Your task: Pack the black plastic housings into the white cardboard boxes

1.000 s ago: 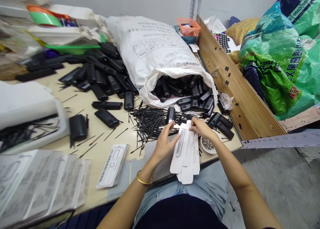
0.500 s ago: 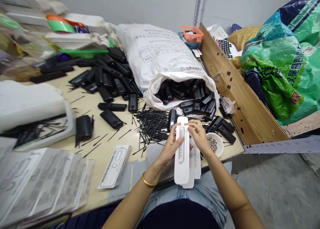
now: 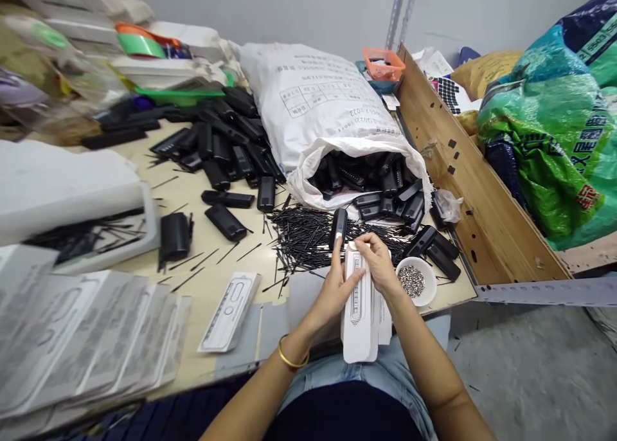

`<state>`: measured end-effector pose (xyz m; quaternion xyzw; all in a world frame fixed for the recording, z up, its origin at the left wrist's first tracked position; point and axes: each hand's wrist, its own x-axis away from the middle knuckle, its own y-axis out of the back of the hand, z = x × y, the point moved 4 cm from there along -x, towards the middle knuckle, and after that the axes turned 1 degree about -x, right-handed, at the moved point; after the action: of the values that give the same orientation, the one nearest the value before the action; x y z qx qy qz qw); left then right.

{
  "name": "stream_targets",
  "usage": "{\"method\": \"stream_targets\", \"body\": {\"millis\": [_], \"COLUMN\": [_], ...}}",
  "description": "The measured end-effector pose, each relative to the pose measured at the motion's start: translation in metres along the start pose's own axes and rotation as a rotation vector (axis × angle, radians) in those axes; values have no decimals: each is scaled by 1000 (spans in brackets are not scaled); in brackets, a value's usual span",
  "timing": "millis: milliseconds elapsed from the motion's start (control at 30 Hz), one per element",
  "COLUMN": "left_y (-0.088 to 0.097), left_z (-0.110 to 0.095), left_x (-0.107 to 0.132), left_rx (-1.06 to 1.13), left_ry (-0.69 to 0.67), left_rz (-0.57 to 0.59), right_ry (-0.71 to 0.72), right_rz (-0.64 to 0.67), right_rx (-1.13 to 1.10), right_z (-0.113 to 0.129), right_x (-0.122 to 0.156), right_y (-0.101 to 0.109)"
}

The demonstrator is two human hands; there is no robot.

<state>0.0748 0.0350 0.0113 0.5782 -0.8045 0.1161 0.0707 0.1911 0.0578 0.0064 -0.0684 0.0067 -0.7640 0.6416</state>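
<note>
A white cardboard box with a printed line drawing on its front stands over my lap at the table edge. My left hand grips its left side, thumb across the printed face and index finger up by the top end. With bent fingers, my right hand pinches the top end near the flap. White printed card layers show behind the box on the right; how they join it is partly hidden. Just beyond my left fingertips lies a black handheld casing on a heap of thin black sticks.
A white bowl of small metal parts sits right of my hands. Behind, a white sack spills black casings. One printed box lies left, beside stacked flat cartons. A wooden board edges the right side.
The top tab that stood up is now folded down or covered by my right fingers. The box has opened from flat to a fuller shape. The view has shifted slightly left.
</note>
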Motion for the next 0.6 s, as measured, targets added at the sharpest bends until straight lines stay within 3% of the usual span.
{"method": "stream_targets", "body": {"millis": [300,367,433,500,533,600], "left_y": [12,17,23,31,38,54], "left_z": [2,3,0,-6,-9,-14], "left_x": [2,7,14,20,22,20], "left_rx": [3,-82,-251,-417,-469,-533], "left_ry": [46,-105,-373,-604,-643,-539], "left_rz": [7,36,28,-82,-174,-373], "right_ry": [65,12,-26,-24,-2,50], "right_rz": [-62,-178,-251,-156,-89,-19], "right_rx": [66,19,10,137,266,608], "right_z": [-5,-14,-21,-26,-28,-30], "right_x": [29,21,8,-8,-16,-30], "right_y": [8,14,10,-9,-22,-45]}}
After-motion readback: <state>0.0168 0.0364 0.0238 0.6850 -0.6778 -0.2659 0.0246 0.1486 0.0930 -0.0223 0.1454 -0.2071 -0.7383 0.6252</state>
